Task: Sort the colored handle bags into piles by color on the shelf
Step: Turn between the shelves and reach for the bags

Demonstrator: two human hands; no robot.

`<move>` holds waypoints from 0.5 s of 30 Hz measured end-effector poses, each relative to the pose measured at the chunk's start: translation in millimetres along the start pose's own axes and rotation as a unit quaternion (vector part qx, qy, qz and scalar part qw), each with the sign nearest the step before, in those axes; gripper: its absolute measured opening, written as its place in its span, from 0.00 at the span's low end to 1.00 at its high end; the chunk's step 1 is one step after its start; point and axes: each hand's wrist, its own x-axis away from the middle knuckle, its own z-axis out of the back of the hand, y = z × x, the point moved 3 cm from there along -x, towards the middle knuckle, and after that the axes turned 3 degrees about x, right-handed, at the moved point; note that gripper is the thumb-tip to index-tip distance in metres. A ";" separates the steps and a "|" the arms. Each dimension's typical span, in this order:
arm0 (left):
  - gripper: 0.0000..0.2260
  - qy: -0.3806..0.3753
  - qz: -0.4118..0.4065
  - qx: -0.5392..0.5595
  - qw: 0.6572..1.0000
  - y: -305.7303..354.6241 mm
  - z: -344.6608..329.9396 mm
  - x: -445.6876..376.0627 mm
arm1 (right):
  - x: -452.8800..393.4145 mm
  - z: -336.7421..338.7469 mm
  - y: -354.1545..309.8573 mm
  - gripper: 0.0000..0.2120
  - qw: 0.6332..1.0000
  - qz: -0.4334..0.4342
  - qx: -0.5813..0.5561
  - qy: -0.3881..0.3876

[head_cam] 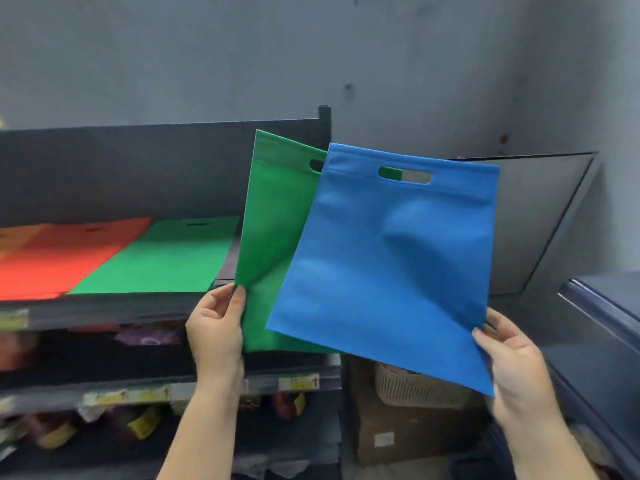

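Here, a dark shelf (114, 308) carries a flat red pile (52, 261) beside a green pile (162, 261), colours apart. Held upright before it, fanned so both colours show, are a blue bag (391, 265) and a green bag (266, 237). The right hand (512, 365) pinches the blue bag's lower corner, the left hand (216, 327) the green bag's lower edge, thumbs in front.

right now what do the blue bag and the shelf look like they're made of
Blue bag: probably non-woven fabric, matte; it dents softly, with a stitched top hem and a die-cut handle slot.
Shelf: likely painted metal, dark with a dull sheen; thin rigid edges and an upright post, though blur leaves it uncertain.
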 end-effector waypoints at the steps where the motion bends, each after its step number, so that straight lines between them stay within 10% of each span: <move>1: 0.06 0.017 -0.003 -0.002 1.000 6.3 16.6 -8.9 | -0.2 -16.7 6.9 0.17 1.000 -0.007 -0.004 -0.015; 15: 0.05 0.049 -0.027 -0.049 0.997 80.3 182.8 -156.0 | 35.6 -237.1 112.9 0.17 0.991 -0.069 -0.066 -0.093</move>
